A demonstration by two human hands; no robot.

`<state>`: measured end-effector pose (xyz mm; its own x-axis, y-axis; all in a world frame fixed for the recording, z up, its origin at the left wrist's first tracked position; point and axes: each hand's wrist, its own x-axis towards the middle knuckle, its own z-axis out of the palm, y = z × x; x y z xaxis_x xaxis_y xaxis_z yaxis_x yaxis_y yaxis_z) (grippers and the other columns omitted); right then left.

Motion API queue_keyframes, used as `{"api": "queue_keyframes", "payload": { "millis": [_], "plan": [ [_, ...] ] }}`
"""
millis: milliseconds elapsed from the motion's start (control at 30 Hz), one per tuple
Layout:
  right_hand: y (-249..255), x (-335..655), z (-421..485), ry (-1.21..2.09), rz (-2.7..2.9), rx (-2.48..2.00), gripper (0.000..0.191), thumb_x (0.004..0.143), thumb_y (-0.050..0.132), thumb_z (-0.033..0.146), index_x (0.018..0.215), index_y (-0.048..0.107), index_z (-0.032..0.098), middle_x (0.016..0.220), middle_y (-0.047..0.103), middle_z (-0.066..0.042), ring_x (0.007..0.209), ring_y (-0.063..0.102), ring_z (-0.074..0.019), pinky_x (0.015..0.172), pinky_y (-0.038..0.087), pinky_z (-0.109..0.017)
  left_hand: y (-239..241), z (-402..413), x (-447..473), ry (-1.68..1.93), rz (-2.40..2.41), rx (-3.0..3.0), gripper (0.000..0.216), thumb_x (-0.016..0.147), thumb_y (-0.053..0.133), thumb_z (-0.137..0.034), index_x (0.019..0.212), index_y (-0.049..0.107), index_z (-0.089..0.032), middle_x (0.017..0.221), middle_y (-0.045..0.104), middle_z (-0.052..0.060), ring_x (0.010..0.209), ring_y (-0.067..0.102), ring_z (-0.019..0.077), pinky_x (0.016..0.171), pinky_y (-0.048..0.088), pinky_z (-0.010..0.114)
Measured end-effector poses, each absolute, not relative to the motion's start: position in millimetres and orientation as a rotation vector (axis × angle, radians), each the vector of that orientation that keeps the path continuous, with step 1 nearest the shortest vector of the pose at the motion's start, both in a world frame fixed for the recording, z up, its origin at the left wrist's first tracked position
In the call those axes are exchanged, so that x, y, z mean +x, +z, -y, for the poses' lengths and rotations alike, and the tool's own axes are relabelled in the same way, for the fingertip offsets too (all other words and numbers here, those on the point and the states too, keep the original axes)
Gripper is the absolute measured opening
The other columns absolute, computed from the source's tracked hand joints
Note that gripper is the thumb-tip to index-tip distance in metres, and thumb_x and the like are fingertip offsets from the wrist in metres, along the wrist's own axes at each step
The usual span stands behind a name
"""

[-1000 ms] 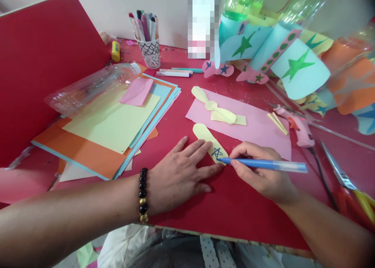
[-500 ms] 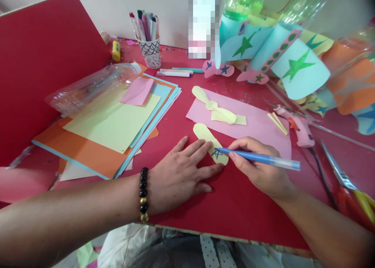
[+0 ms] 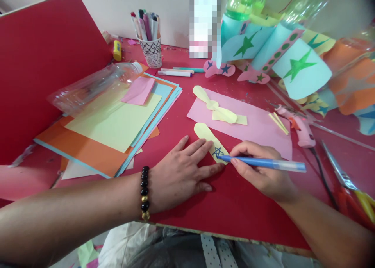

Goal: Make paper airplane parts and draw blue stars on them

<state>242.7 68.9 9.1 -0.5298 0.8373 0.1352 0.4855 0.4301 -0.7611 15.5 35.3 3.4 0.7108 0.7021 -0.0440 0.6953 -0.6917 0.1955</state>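
My left hand (image 3: 183, 168) lies flat with its fingers spread, pressing down a rounded yellow paper strip (image 3: 206, 135) on the red table (image 3: 234, 205). A small blue star (image 3: 217, 152) is drawn on the strip's near end. My right hand (image 3: 260, 174) is closed around a blue marker (image 3: 263, 163), whose tip touches the strip right at the star. A black bead bracelet (image 3: 144, 193) sits on my left wrist.
A pink sheet (image 3: 258, 127) with yellow cut-outs lies behind the strip. A stack of coloured paper (image 3: 111, 127) and a clear bottle (image 3: 88, 88) are to the left. A cup of markers (image 3: 149, 45) stands at the back. A glue gun (image 3: 299, 125) and scissors (image 3: 345, 182) lie right, decorated bottles (image 3: 275, 49) behind.
The marker tip rose to the star's upper edge half a second ago and has come back down to its lower right. My left hand has stayed flat on the strip.
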Motion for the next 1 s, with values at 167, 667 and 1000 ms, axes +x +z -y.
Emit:
{"api": "queue_keyframes", "payload": {
  "millis": [167,667,1000],
  "plan": [
    [10.1,242.1,-69.0,0.954,2.194,-1.094,0.005,0.084,0.058,0.015,0.082,0.060,0.018,0.063,0.056,0.005,0.051,0.046,-0.0066,0.049,0.037,-0.020,3.2,-35.0,14.9,0.079,-1.127,2.731,0.054,0.093,0.045,-0.054,0.143,0.042,-0.035,0.153,0.032,0.016,0.141,0.030,0.0326,0.110,0.027,0.056],
    [9.4,245.2,-68.5,0.844,2.130,-1.175,0.004,0.085,0.059,0.016,0.083,0.061,0.018,0.060,0.054,0.005,0.048,0.044,-0.0076,0.047,0.035,-0.022,4.3,-35.8,14.6,0.056,-1.115,2.712,0.053,0.095,0.043,-0.053,0.145,0.039,-0.036,0.154,0.031,0.015,0.143,0.028,0.0313,0.111,0.026,0.056],
    [7.1,241.4,-69.1,0.842,2.137,-1.180,0.003,0.085,0.060,0.018,0.087,0.062,0.018,0.066,0.058,0.003,0.051,0.048,-0.0084,0.048,0.038,-0.022,4.1,-35.1,15.3,0.067,-1.128,2.722,0.052,0.094,0.043,-0.054,0.143,0.042,-0.036,0.154,0.032,0.014,0.143,0.028,0.0309,0.112,0.025,0.055]
  ]
}}
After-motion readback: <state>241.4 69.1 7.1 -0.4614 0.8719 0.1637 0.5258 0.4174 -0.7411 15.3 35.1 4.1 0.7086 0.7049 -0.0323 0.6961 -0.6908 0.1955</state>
